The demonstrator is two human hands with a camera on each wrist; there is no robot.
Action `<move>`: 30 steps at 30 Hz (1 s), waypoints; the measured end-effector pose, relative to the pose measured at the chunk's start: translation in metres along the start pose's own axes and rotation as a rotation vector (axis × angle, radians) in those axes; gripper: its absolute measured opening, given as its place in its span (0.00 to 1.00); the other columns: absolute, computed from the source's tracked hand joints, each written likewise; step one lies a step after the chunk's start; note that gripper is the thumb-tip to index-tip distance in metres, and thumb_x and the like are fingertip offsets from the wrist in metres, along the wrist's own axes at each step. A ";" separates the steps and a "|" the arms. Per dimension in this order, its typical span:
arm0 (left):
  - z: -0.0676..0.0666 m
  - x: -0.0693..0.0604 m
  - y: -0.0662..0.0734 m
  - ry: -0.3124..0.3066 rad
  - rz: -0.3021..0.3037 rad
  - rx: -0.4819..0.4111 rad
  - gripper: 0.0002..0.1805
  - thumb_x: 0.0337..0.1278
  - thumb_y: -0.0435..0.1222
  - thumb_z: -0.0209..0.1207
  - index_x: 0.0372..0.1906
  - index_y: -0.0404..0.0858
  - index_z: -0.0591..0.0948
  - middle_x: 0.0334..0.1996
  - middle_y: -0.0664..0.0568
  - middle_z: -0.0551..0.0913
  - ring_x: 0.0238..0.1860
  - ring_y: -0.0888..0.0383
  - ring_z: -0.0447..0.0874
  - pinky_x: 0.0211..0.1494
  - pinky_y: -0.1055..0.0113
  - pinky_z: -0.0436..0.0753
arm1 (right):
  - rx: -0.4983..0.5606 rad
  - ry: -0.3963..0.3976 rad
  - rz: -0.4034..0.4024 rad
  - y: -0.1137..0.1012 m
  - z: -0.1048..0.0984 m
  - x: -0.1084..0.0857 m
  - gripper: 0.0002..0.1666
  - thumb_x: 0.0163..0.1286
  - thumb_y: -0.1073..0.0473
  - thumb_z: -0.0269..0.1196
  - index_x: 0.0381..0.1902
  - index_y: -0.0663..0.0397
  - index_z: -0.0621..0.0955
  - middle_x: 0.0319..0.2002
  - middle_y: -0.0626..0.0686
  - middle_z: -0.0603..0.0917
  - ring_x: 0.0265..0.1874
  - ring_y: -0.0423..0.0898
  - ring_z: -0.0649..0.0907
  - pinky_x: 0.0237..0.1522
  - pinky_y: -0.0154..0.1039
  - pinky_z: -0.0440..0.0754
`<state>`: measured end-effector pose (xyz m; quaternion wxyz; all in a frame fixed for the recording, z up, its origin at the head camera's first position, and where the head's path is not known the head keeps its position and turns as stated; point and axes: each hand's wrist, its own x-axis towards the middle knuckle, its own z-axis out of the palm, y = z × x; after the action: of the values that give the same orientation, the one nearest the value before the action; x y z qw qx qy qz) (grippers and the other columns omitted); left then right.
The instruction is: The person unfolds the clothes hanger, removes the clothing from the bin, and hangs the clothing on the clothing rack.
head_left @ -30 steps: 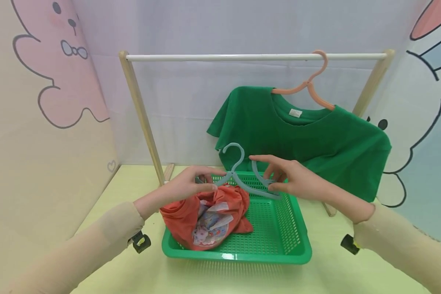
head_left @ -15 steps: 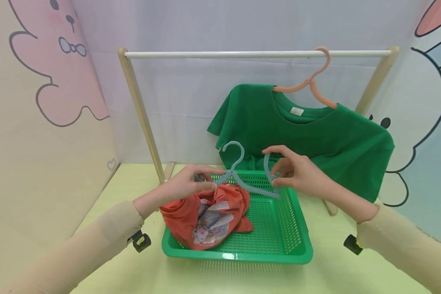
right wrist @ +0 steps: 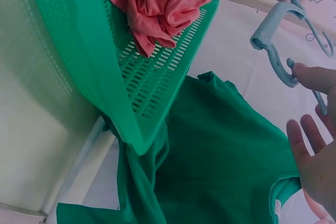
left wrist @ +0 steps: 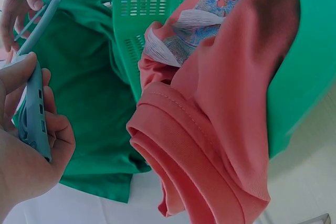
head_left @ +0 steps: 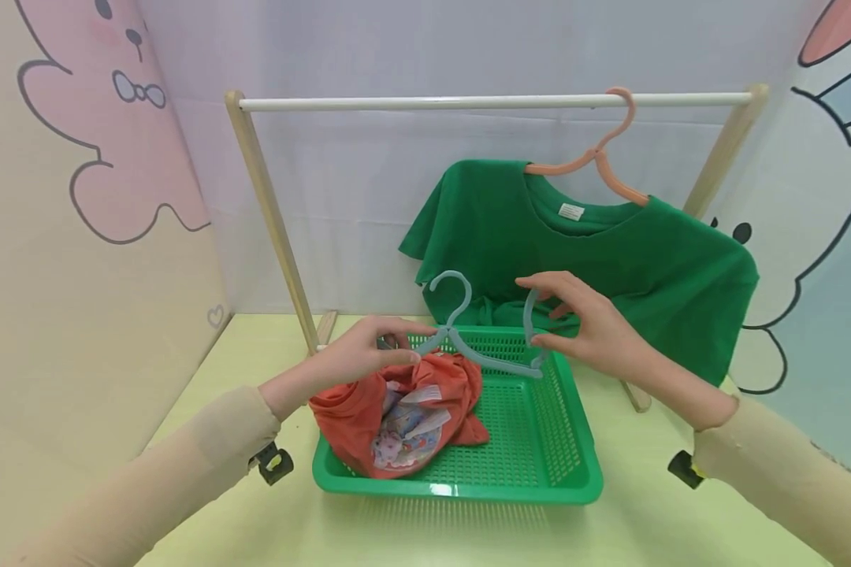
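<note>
My left hand (head_left: 369, 346) pinches one shoulder of a blue-grey clothes hanger (head_left: 492, 364) between thumb and fingers, hook up, above the basket. My right hand (head_left: 589, 323) is at the hanger's other end. Its thumb and fingers pinch a slim curved strip (head_left: 529, 315), which appears in the right wrist view to join that shoulder end (right wrist: 270, 27). Beneath the left hand, a crumpled red-orange garment (head_left: 425, 421) with a printed picture fills the left side of the green basket (head_left: 503, 494). The left palm is hidden in the head view.
Behind the basket stands a rack with a white rail (head_left: 397, 103) and wooden posts (head_left: 273, 213). A green T-shirt (head_left: 496, 236) hangs at its right on an orange hanger (head_left: 613, 177). The basket rests on a pale yellow table (head_left: 248, 346); printed cloth walls enclose the sides.
My right hand has moved right and slightly up, drawing the curved strip outward until it stands more upright. My left hand and its grip on the hanger stay nearly the same.
</note>
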<state>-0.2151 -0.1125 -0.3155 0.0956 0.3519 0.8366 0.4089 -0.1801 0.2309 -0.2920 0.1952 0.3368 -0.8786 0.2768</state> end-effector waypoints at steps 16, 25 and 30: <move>-0.003 -0.008 0.004 0.010 0.035 -0.010 0.22 0.62 0.34 0.63 0.62 0.44 0.80 0.31 0.45 0.83 0.34 0.56 0.76 0.32 0.68 0.74 | -0.138 0.096 -0.244 0.000 -0.009 -0.001 0.32 0.45 0.66 0.78 0.52 0.53 0.84 0.50 0.53 0.81 0.48 0.45 0.73 0.49 0.39 0.67; -0.007 -0.011 0.006 0.014 0.008 -0.013 0.23 0.63 0.36 0.63 0.63 0.46 0.79 0.31 0.49 0.82 0.35 0.55 0.76 0.33 0.67 0.76 | -0.124 0.149 -0.229 0.003 -0.017 -0.004 0.24 0.48 0.65 0.77 0.46 0.53 0.85 0.46 0.53 0.82 0.45 0.45 0.72 0.47 0.36 0.68; -0.010 -0.012 0.006 0.021 0.001 -0.012 0.24 0.62 0.37 0.64 0.64 0.47 0.79 0.32 0.47 0.83 0.35 0.55 0.76 0.34 0.66 0.77 | -0.143 0.193 -0.239 0.005 -0.022 -0.007 0.19 0.60 0.45 0.68 0.40 0.52 0.86 0.41 0.54 0.81 0.42 0.48 0.71 0.45 0.37 0.67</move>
<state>-0.2077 -0.1238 -0.3062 0.0886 0.3472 0.8349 0.4177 -0.1760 0.2507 -0.2808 0.3336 0.3960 -0.8269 0.2193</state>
